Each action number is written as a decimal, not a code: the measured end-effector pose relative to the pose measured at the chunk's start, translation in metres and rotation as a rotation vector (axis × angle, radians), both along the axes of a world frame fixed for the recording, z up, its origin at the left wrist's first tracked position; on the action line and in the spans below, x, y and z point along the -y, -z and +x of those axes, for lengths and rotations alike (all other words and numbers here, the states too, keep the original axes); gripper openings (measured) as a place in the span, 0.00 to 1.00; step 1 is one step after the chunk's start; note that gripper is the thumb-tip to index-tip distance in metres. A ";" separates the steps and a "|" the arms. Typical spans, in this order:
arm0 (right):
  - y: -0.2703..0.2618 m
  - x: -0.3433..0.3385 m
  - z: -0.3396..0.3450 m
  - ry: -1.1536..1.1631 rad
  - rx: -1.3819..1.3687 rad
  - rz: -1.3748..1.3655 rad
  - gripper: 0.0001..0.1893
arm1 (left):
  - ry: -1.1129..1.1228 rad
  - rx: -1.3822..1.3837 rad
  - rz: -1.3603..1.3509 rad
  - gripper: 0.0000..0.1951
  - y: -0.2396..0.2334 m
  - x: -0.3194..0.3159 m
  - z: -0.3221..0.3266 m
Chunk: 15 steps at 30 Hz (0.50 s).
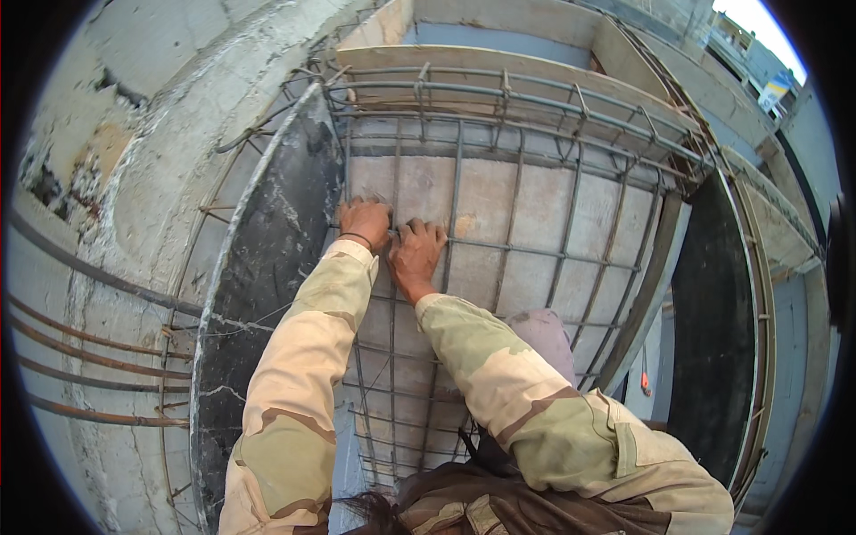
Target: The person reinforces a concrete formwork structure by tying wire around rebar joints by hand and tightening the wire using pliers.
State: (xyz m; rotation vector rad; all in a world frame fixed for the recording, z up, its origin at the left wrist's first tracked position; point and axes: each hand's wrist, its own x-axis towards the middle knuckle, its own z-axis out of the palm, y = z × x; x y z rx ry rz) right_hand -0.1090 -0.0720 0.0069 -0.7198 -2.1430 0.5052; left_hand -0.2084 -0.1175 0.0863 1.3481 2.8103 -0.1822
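Both of my hands are at a grid of steel rebar (508, 246) that lies over pale formwork panels (486, 184). My left hand (366, 221), with a dark band at the wrist, has its fingers curled at the grid's left edge, beside a dark upright board (271, 221). Just right of it, my right hand (417, 254) rests with bent fingers over a crossbar. The fingertips of both are partly hidden, so whether they grip a bar or a wire does not show. A thin wire (287, 309) runs across my left sleeve.
A rebar cage with stirrups (501, 93) spans the far side before a wooden board (535, 67). On the left, rusty bars (100, 361) stick out beside a rough concrete wall (180, 120). A timber (645, 287) and another dark board (712, 321) stand on the right.
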 end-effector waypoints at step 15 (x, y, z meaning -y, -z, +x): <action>0.006 -0.006 0.002 0.001 -0.102 0.030 0.08 | -0.042 -0.080 -0.005 0.10 0.003 -0.025 0.015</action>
